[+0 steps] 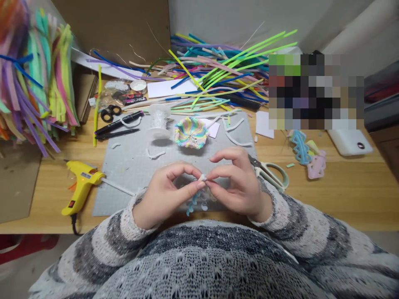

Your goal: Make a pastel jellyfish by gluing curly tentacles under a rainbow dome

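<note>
Left hand (166,189) and right hand (240,183): fingertips of each pinching one small white piece (203,177), held between them. Piece's pointing direction and long axis: too small to tell. Counted beyond the hands: one spool (158,120), one ruffled striped piece (190,131). Left of left hand: one yellow glue gun (81,182). Just beside right wrist: one pair of pale-handled scissors (264,170).
</note>
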Tool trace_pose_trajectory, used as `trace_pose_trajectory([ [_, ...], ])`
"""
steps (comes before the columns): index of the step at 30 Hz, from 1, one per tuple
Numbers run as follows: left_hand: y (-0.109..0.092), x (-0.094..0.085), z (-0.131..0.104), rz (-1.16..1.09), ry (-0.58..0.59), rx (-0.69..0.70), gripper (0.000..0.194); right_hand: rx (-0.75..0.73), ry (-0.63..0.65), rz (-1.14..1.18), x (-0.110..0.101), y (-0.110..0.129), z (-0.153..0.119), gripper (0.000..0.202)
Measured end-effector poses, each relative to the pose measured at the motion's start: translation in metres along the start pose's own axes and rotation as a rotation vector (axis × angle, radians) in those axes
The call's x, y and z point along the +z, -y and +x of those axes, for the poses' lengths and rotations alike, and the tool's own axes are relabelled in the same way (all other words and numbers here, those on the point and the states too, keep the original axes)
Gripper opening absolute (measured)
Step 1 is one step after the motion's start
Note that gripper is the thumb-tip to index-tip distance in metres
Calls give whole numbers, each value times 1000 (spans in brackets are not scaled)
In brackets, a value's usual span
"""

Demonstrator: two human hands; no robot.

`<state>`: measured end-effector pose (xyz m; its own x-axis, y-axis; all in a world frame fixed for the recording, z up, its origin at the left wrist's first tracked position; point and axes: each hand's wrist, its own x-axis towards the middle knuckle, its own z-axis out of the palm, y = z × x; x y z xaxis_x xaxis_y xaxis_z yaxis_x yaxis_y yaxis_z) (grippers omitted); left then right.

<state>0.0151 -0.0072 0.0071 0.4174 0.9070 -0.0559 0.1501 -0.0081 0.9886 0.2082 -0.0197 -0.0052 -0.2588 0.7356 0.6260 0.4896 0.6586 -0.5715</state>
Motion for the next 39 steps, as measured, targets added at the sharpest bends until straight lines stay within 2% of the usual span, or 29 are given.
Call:
trace_pose_trajectory([
  [14, -3, -3, 5, 271, -66, 134, 9, 8, 75, -110, -1, -1, 5, 6],
  [30, -3, -2, 5, 171, -23, -16, 11, 13, 138, -111, -6, -1, 8, 4],
  [33, -3, -3, 6, 154, 16, -40, 12, 19, 143, -112, -6, -1, 9, 5],
  [36, -2, -4, 8, 151, 42, 29, 9, 26, 144, -108, -5, -2, 8, 5],
  [39, -2, -4, 10, 251, 19, 139, 9, 31, 150, -121, -4, -3, 7, 4],
])
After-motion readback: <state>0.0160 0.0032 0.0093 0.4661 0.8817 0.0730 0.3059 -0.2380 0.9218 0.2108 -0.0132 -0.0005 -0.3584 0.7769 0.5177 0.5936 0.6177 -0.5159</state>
